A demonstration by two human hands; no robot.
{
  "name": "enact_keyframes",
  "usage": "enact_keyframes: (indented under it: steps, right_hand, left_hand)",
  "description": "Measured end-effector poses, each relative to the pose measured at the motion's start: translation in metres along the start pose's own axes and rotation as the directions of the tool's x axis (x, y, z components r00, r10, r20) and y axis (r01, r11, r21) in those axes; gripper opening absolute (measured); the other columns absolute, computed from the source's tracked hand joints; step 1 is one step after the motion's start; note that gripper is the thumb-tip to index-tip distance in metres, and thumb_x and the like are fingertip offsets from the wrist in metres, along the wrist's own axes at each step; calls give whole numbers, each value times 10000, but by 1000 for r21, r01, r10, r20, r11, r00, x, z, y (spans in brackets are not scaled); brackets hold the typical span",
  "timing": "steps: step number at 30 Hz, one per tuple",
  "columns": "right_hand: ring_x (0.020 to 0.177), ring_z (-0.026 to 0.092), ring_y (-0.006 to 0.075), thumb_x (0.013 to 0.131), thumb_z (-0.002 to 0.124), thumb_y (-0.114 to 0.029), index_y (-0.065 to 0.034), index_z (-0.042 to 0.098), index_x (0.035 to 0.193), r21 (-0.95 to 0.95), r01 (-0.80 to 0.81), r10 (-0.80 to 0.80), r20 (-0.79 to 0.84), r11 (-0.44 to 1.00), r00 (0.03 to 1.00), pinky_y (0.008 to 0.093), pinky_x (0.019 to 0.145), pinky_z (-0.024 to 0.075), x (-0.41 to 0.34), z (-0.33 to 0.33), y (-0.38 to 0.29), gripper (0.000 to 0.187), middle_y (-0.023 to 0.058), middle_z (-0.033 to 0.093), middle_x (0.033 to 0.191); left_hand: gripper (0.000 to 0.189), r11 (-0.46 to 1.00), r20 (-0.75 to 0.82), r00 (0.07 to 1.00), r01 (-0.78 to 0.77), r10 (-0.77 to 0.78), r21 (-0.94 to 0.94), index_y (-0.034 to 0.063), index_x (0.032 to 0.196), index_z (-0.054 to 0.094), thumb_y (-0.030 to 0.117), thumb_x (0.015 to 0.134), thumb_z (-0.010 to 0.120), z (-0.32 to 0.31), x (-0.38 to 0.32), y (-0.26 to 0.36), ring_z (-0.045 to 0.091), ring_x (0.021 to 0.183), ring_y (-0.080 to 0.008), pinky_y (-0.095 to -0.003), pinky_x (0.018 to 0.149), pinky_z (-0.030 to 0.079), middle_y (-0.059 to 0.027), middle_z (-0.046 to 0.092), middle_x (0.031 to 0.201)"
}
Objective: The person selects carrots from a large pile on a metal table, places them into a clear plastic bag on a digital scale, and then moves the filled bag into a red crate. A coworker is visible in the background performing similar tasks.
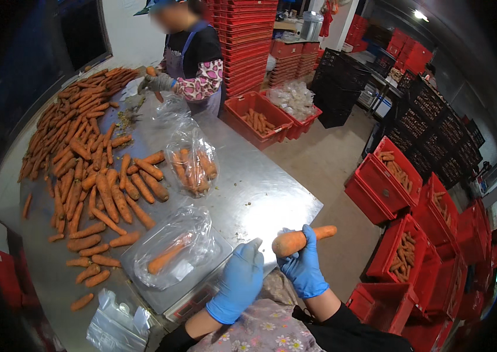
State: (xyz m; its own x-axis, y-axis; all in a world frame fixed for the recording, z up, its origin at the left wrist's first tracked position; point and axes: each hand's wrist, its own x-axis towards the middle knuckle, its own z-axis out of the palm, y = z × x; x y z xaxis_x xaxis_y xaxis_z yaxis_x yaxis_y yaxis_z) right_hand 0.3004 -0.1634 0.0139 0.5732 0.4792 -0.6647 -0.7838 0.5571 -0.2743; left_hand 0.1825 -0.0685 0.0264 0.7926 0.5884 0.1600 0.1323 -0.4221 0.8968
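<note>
My right hand (303, 264), in a blue glove, grips a thick carrot (290, 243) whose narrow end points right. To its left, my left hand (242, 273), gloved in blue too, has its fingers together, apart from the carrot; whether anything is in it cannot be told. A clear plastic bag (178, 253) with carrot inside lies on the metal plate of a weighing scale (160, 301), left of my left hand. Behind it stands another clear bag (192, 165) with several carrots. Loose carrots (112, 198) are spread and heaped on the left of the metal table (248, 176).
Folded plastic bags (118, 323) lie at the table's near left. A co-worker (193, 57) in gloves holds carrots at the far side. Red crates with carrots (400, 259) are stacked on the right; another red crate (248, 123) is beyond the table edge, near black crates (338, 83).
</note>
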Motion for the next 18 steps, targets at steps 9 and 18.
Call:
enact_keyframes:
  steps: [9, 18]
  right_hand:
    - [931, 631, 258, 820, 676, -474, -15, 558, 1074, -46, 2, 2, 83, 999, 997, 385, 792, 566, -3, -4, 5, 537, 125, 618, 1040]
    - [854, 654, 226, 832, 670, -467, -41, 566, 1073, -53, 85, -81, 72, 995, 994, 377, 773, 574, -13, -9, 0, 500, 103, 652, 971]
  left_hand:
    - [512, 890, 104, 967, -254, 231, 379, -136, 1309, 396, 20, 845, 547, 10, -9, 7, 575, 828, -306, -358, 692, 506, -202, 502, 1000]
    - [409, 955, 102, 990, -119, 95, 272, -128, 1208, 445, -26, 813, 456, 28, 7, -56, 542, 849, -364, -408, 723, 459, -237, 521, 910]
